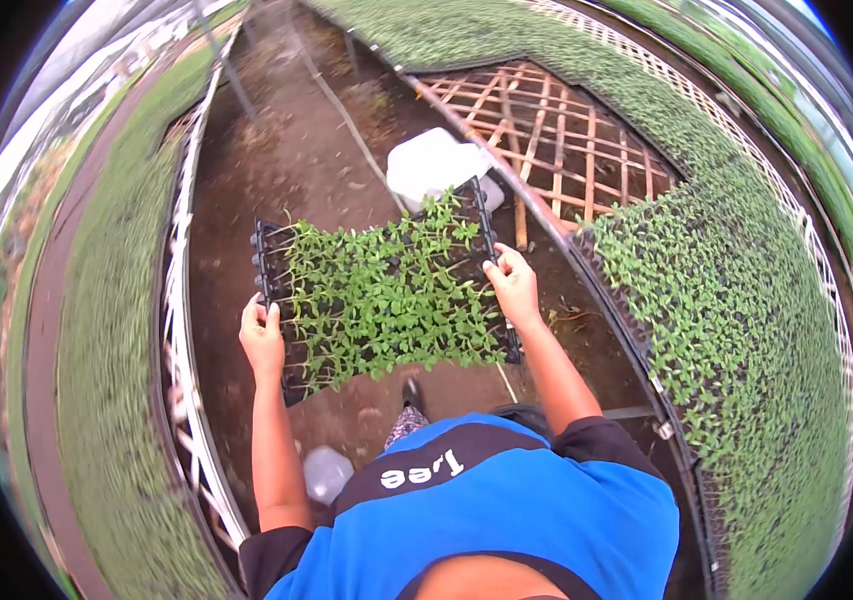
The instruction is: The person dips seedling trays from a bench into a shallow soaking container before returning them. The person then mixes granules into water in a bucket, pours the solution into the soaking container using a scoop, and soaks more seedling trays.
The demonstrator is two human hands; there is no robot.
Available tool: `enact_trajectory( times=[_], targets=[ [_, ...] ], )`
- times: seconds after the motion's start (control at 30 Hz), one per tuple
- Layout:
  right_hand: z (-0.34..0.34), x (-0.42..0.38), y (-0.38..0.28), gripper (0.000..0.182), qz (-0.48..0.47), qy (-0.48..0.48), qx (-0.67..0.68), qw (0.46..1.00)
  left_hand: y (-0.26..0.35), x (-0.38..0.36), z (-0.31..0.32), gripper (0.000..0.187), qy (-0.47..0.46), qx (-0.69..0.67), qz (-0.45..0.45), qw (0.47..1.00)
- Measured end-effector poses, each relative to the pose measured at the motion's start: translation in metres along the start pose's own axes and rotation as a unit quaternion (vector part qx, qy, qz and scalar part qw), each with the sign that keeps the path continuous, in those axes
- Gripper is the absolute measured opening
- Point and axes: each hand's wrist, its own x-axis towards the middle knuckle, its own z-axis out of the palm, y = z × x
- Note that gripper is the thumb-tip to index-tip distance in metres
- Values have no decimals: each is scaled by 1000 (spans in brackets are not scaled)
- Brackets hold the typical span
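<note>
A black seedling tray (265, 262) full of green seedlings (387, 295) hangs in front of my body, above the dirt path. My left hand (264, 338) grips its left edge, thumb on top and fingers curled around the rim. On the opposite side my right hand (513, 285) is closed on the right edge. The tray bows, with its two side edges raised and the plants leaning over the middle. Its underside is hidden from me.
White plastic containers (432, 168) stand on the path beyond the tray; another pale one (328, 473) is near my left arm. Benches of seedlings (717, 300) line the right, beside a bare wooden lattice (547, 130). A white-framed bench (182, 370) runs along the left.
</note>
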Motion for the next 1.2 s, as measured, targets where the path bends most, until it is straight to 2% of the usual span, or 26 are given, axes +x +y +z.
enact_trajectory(
  times=[0.1,0.27,0.33,0.37,0.47,0.57,0.6,0.63,0.67,0.7,0.8,0.87,0.9,0.93,1.0,1.1,1.2],
  targets=[
    [13,58,16,29,5,72,-17,997,5,99,62,28,-52,-3,42,998],
    [7,131,36,30,83,188,-24,978,43,241,186,31,-142,-55,157,976],
    [-2,161,48,30,47,256,-48,964,57,290,252,31,-180,-77,193,962],
    [-8,173,53,30,30,285,-63,956,71,310,283,31,-202,-94,221,950],
    [-21,202,76,28,46,351,-92,931,111,356,365,29,-276,-177,229,916],
    [-32,228,76,28,79,434,-49,896,159,389,446,29,-329,-190,304,874],
    [-37,234,79,28,78,456,-52,885,179,394,469,17,-352,-197,299,865],
    [-42,239,82,28,77,477,-57,874,194,404,500,14,-372,-209,320,846],
    [-43,239,81,28,81,495,-58,863,207,411,523,16,-393,-214,338,828],
    [-44,244,79,28,91,517,-64,849,227,415,548,27,-409,-199,355,816],
    [-38,251,84,29,118,572,-56,810,280,422,629,25,-455,-225,429,747],
    [-27,259,89,30,133,615,-55,775,315,422,686,26,-496,-260,485,671],
    [-19,258,91,31,150,629,-35,762,334,420,702,27,-539,-212,480,658],
    [-13,261,99,32,159,646,-19,746,351,415,723,28,-542,-203,514,633],
    [3,264,126,31,124,704,-82,694,381,396,781,29,-563,-224,554,571],
    [35,272,138,34,133,765,-23,630,424,355,836,28,-590,-189,600,506],
    [73,291,133,31,130,811,21,570,448,312,878,26,-568,-147,667,460]
  ],
)
